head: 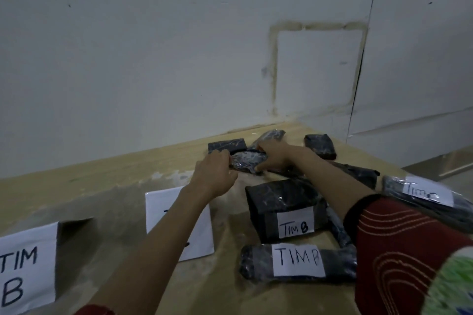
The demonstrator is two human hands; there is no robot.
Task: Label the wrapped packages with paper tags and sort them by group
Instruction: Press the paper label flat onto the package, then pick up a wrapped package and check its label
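Both my hands reach to the far side of the wooden table (pixel 107 181). My left hand (pixel 213 174) grips the left end of a small dark wrapped package (pixel 247 160), and my right hand (pixel 275 155) holds its right end. Other dark wrapped packages lie around it: one behind it (pixel 226 146), one at the back right (pixel 321 146). Nearer me, a boxy package with a tag reading "TIM B" (pixel 295 225) stands, and a long package with a "TIM" tag (pixel 298 259) lies flat. A third tagged package (pixel 425 193) sits at the right.
A large paper sign reading "TIM B" (pixel 24 268) lies at the table's left front. Another white sheet (pixel 158 210) lies under my left forearm. A white wall rises right behind the table, and the table's right edge drops off beyond the packages.
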